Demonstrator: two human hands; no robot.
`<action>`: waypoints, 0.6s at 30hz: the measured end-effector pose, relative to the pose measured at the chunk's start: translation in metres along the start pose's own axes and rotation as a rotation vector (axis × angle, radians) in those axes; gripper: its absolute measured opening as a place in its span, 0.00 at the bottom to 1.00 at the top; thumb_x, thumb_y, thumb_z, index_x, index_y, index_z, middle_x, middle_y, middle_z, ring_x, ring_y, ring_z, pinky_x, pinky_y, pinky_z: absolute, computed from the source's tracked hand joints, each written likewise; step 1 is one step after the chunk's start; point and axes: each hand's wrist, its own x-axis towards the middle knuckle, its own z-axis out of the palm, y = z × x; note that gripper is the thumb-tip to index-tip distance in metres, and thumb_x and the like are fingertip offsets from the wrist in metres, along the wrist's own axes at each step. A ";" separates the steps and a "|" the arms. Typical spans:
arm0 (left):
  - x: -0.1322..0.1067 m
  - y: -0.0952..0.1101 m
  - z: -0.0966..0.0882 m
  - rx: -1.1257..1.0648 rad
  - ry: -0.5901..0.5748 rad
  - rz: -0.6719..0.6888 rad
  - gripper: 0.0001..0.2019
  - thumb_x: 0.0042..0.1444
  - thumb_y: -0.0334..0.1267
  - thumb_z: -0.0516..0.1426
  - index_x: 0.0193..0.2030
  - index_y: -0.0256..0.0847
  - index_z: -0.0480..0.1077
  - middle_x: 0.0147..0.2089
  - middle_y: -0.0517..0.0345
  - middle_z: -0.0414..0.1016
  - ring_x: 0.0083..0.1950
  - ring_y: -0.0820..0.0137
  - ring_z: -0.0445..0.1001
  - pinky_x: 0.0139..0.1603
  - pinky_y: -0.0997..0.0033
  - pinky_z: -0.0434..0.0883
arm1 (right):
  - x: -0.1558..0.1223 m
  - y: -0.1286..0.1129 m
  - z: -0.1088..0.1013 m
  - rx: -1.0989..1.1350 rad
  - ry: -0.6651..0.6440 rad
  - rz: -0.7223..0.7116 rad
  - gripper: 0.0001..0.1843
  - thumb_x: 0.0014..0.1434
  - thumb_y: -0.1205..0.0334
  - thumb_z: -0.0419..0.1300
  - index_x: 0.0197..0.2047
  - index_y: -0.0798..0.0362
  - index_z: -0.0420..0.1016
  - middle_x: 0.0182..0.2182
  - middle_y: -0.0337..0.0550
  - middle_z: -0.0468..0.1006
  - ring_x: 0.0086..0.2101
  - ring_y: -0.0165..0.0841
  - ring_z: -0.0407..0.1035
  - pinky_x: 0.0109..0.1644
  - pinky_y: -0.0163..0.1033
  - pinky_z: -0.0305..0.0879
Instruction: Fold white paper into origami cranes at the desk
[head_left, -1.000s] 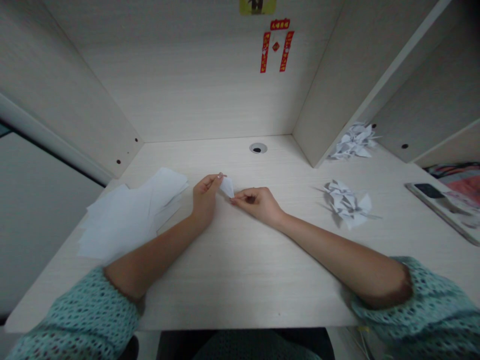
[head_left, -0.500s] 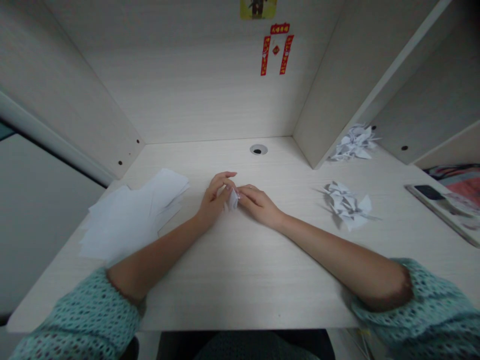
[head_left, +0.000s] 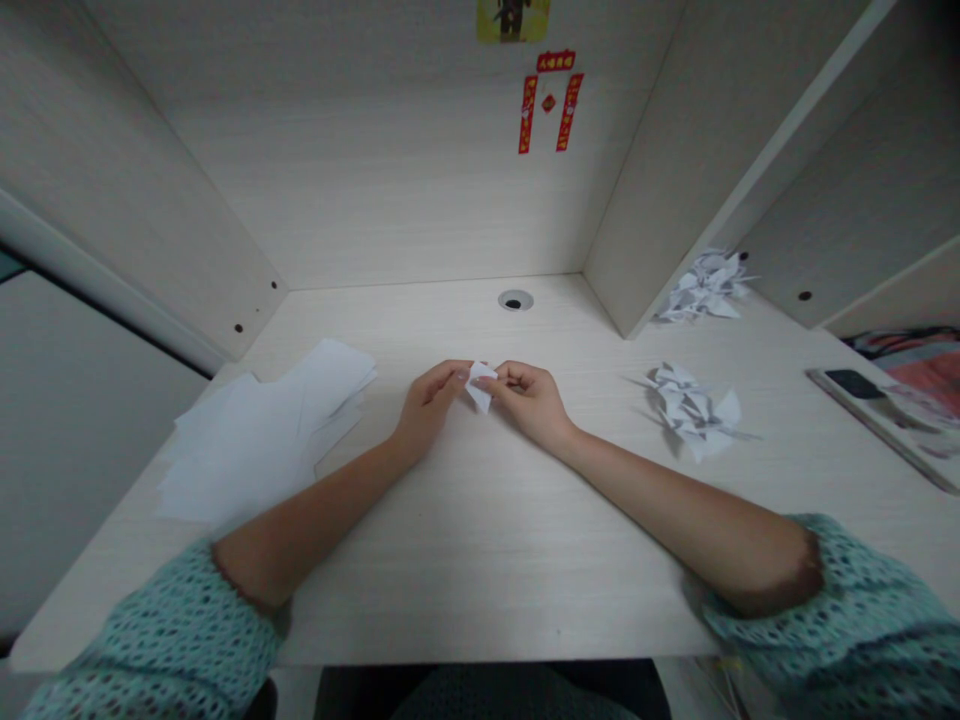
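Between my two hands, over the middle of the desk (head_left: 450, 560), is a small folded white paper (head_left: 481, 390). My left hand (head_left: 433, 402) pinches its left side between thumb and fingers. On the right side, my right hand (head_left: 534, 400) grips it with the thumb in front and the fingers curled behind. The paper shows a flat face that narrows to a point at the bottom. Its finer folds are too small to make out.
Left of my arm lies a spread stack of white paper sheets (head_left: 247, 440). To the right is a pile of folded papers (head_left: 694, 408), with a second paper pile (head_left: 709, 285) behind it by the upright panel (head_left: 675, 190). A phone (head_left: 877, 425) lies at far right.
The folded paper has turned so more of its face shows. My left fingers, raised before, have closed down on it. My right hand has shifted slightly right with its fingers more curled.
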 end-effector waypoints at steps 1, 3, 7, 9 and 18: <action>0.000 0.000 0.001 0.000 0.005 -0.012 0.16 0.58 0.49 0.54 0.42 0.41 0.76 0.41 0.55 0.78 0.44 0.67 0.75 0.48 0.69 0.69 | 0.001 0.001 0.000 0.000 0.016 0.008 0.18 0.50 0.48 0.64 0.23 0.54 0.69 0.18 0.34 0.66 0.21 0.25 0.57 0.26 0.33 0.51; 0.001 -0.001 0.002 -0.004 0.038 -0.038 0.14 0.56 0.48 0.57 0.38 0.41 0.77 0.38 0.57 0.79 0.41 0.68 0.75 0.45 0.70 0.70 | 0.001 0.003 -0.001 -0.001 0.037 0.013 0.17 0.50 0.48 0.65 0.25 0.54 0.72 0.18 0.34 0.67 0.20 0.25 0.58 0.25 0.33 0.51; 0.003 -0.004 0.002 -0.039 0.156 -0.147 0.15 0.53 0.50 0.58 0.35 0.40 0.78 0.35 0.56 0.79 0.35 0.69 0.75 0.37 0.72 0.73 | 0.002 0.004 -0.001 -0.002 0.062 -0.048 0.19 0.47 0.51 0.68 0.39 0.52 0.72 0.23 0.35 0.73 0.22 0.27 0.63 0.28 0.34 0.58; 0.004 -0.005 0.002 -0.063 0.168 -0.185 0.16 0.52 0.50 0.59 0.36 0.39 0.78 0.34 0.56 0.79 0.33 0.70 0.75 0.35 0.72 0.73 | 0.001 0.003 -0.002 -0.049 0.070 -0.111 0.28 0.44 0.53 0.70 0.47 0.49 0.68 0.27 0.35 0.75 0.24 0.28 0.66 0.30 0.35 0.62; 0.004 -0.003 0.004 -0.156 0.181 -0.246 0.17 0.48 0.49 0.62 0.39 0.38 0.78 0.34 0.56 0.80 0.32 0.71 0.76 0.38 0.70 0.75 | -0.005 -0.004 -0.003 -0.234 0.054 -0.253 0.23 0.52 0.56 0.65 0.51 0.48 0.67 0.33 0.39 0.76 0.29 0.29 0.69 0.37 0.37 0.66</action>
